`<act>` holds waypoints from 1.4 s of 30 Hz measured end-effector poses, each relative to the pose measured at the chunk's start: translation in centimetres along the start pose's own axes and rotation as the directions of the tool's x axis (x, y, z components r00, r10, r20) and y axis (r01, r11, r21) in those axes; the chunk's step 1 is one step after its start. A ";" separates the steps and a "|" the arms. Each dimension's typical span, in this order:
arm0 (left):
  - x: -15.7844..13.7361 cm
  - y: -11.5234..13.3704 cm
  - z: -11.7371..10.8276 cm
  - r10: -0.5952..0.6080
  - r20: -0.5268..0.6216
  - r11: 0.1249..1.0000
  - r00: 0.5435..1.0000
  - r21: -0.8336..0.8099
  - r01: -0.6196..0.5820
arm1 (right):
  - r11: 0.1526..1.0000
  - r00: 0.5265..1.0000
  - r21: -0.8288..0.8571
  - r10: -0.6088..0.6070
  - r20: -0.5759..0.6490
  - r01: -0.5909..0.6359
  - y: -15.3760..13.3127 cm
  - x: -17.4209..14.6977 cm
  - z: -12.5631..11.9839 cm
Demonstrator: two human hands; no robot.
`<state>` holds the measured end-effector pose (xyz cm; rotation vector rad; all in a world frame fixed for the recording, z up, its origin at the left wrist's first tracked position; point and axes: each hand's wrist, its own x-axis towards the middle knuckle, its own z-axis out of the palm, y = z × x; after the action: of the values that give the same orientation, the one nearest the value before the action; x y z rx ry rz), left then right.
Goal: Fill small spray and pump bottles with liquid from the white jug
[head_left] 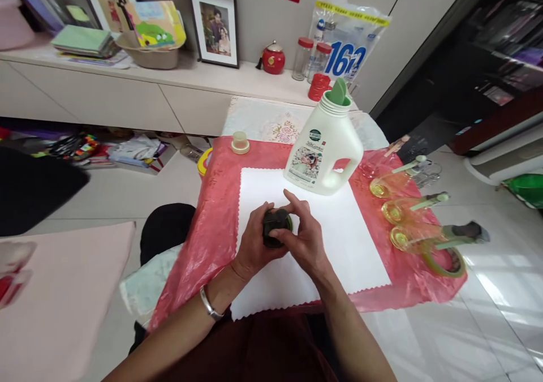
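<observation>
Over a white scallop-edged cloth point(343, 246), both hands are wrapped around a dark, round-topped container point(278, 226) seen from above. A thin greenish edge shows at its right side. My left hand point(253, 239) grips it from the left, with a metal bangle on that wrist. From the right, my right hand point(306, 235) presses its thumb on the dark top, and its index finger reaches over the far side. Just beyond the hands stands a white detergent jug point(326, 150), upright, with a green spout point(338, 91) in its uncapped mouth. A translucent cap point(240, 142) sits at the far left.
Several yellow-tinted clear vessels with stems, such as this vessel point(392, 211), line the right side of the red-covered table point(216, 201). Beside them lies a tape roll point(453, 267). A shelf point(250, 82) behind holds jars, a framed photo point(216, 28) and a basket point(156, 58).
</observation>
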<state>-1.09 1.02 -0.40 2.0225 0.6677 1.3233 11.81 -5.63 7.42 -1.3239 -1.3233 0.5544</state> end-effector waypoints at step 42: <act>-0.3 0.2 -0.4 -0.075 0.163 0.997 0.984 -0.003 0.077 | 0.992 0.955 -0.066 0.086 -0.285 -0.109 -0.9 0.1 -2.8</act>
<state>-1.52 0.78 -0.37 2.0504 0.6554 1.1021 13.97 -6.77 9.00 -1.4811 -1.0589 0.3647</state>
